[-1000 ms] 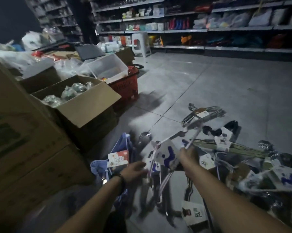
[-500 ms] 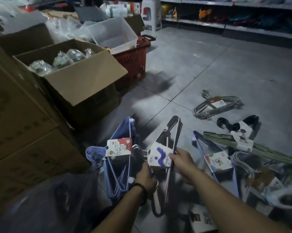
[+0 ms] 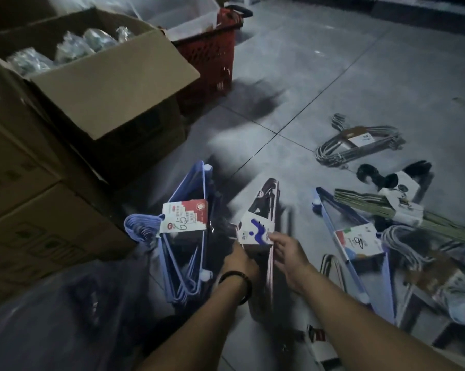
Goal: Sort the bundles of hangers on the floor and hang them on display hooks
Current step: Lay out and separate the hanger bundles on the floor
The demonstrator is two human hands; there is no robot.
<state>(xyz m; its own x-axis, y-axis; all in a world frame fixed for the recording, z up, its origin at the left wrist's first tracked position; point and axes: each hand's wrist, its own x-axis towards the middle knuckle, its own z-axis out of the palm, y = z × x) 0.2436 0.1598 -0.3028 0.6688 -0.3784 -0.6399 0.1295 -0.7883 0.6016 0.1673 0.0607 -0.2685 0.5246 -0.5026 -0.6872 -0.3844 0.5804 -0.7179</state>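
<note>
Both hands hold a dark hanger bundle (image 3: 267, 202) with a white-and-blue card label, standing on edge on the tiled floor. My left hand (image 3: 239, 259) grips its lower left side under the label. My right hand (image 3: 287, 249) pinches the label's right edge. A blue hanger bundle (image 3: 183, 236) with a red-and-white label lies just left of it. Another blue bundle (image 3: 359, 245) lies to the right. Farther right lie a grey wire bundle (image 3: 357, 145), a black bundle (image 3: 394, 180) and a green bundle (image 3: 381, 207). No display hooks are in view.
An open cardboard box (image 3: 105, 84) of wrapped goods and stacked cartons (image 3: 30, 210) stand at the left. A red shopping basket (image 3: 210, 52) holding a clear tub stands behind them. A dark plastic bag (image 3: 60, 311) lies at the lower left. More labelled bundles crowd the lower right.
The view has tilted down from the shelves to the floor. My hands took up the dark bundle and drew it nearer, setting it upright beside the blue bundle.
</note>
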